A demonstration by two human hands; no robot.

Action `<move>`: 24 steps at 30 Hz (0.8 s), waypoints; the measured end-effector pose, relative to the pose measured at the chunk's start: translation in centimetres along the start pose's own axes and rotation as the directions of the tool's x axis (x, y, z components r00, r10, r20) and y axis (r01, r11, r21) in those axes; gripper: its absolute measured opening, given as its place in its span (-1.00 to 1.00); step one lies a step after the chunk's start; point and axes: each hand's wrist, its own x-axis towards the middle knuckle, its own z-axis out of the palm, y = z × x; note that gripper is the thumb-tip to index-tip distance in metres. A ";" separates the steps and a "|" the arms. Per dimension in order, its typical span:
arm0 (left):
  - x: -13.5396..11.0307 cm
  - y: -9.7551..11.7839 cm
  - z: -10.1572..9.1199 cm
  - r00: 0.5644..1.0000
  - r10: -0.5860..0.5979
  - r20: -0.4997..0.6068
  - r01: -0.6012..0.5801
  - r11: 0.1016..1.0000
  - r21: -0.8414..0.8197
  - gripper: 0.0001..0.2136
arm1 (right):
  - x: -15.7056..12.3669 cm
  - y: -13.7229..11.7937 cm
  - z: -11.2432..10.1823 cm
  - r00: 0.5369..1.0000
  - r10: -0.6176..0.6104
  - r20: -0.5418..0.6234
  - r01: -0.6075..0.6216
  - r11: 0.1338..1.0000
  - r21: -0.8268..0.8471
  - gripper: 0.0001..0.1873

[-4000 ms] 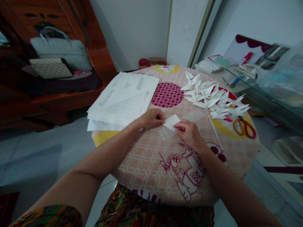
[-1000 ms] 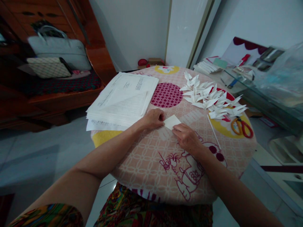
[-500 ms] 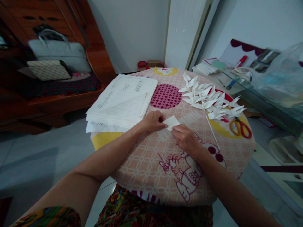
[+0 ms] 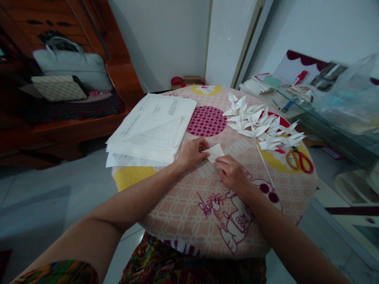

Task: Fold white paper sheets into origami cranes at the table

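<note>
Between my hands, just above the patterned tablecloth point(image 4: 177, 209), is a small folded square of white paper point(image 4: 215, 151). My left hand point(image 4: 195, 152) pinches its left corner between thumb and fingers. On the lower right edge, the closed fingers of my right hand point(image 4: 232, 171) grip the same paper. Beyond my left forearm lies a thick stack of printed paper sheets point(image 4: 156, 118). Several white folded paper cranes point(image 4: 251, 120) are heaped past my right hand. A thin white stick point(image 4: 265, 165) lies on the cloth below that heap.
Scissors point(image 4: 299, 159) with orange and red handles lie near the table's right edge. Farther right, a glass shelf point(image 4: 334, 130) holds a plastic bag point(image 4: 346, 98) and papers. A wooden bench point(image 4: 118, 86) on the left carries a grey handbag point(image 4: 74, 69) and a quilted purse point(image 4: 59, 87).
Both hands keep their hold on the folded paper, with only a slight shift of fingers and paper. The whole view has moved a little; nothing else visibly differs.
</note>
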 end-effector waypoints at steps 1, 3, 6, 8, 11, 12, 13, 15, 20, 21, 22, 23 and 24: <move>0.0 0.0 0.1 1.000 0.008 -0.029 -0.010 0.998 -0.056 -0.83 | 0.1 0.1 -0.1 0.998 0.029 -0.052 -0.027 0.999 0.026 -0.69; 0.1 -0.1 0.1 0.997 0.038 -0.066 -0.047 0.990 -0.136 -0.82 | 0.4 0.3 -0.4 0.979 0.118 -0.169 -0.108 0.992 0.068 -0.68; 0.2 0.1 -0.2 0.992 0.127 -0.028 -0.130 0.966 -0.225 -0.83 | 1.0 0.6 -1.1 0.912 0.291 -0.288 -0.248 0.952 0.178 -0.50; 0.2 0.4 -0.4 0.982 0.184 0.045 -0.164 0.944 -0.285 -0.84 | 1.4 0.8 -1.5 0.862 0.419 -0.287 -0.317 0.885 0.340 -0.39; 0.2 1.2 -0.5 0.967 0.225 0.122 -0.162 0.906 -0.392 -0.85 | 1.9 0.7 -2.0 0.785 0.606 -0.132 -0.405 0.662 0.630 -0.38; 0.2 1.4 -0.5 0.965 0.228 0.126 -0.154 0.890 -0.428 -0.85 | 2.0 0.6 -2.1 0.762 0.644 -0.059 -0.431 0.574 0.696 -0.44; 0.2 1.6 -0.4 0.967 0.225 0.121 -0.145 0.874 -0.464 -0.84 | 2.1 0.5 -2.2 0.741 0.671 0.008 -0.455 0.494 0.741 -0.53; 0.4 1.9 -0.1 0.975 0.200 0.097 -0.118 0.837 -0.534 -0.82 | 2.3 0.2 -2.4 0.698 0.709 0.098 -0.489 0.373 0.789 -0.67; 0.8 1.3 1.0 0.992 0.070 0.105 0.017 0.751 -0.660 -0.61 | 2.4 -0.2 -2.1 0.592 0.786 0.178 -0.501 0.186 0.845 -0.78; 0.9 1.0 1.3 0.990 0.050 0.129 0.048 0.748 -0.662 -0.57 | 2.4 -0.1 -1.8 0.571 0.804 0.165 -0.486 0.170 0.857 -0.79; 0.9 0.8 1.6 0.987 0.038 0.159 0.077 0.750 -0.657 -0.54 | 2.4 -0.1 -1.5 0.550 0.823 0.142 -0.467 0.162 0.869 -0.80; 0.9 0.6 1.8 0.981 0.031 0.189 0.101 0.756 -0.647 -0.52 | 2.4 0.0 -1.2 0.529 0.840 0.116 -0.446 0.160 0.881 -0.81; 0.8 0.4 2.1 0.976 0.028 0.216 0.119 0.762 -0.637 -0.52 | 2.4 0.1 -1.0 0.511 0.854 0.092 -0.429 0.161 0.889 -0.82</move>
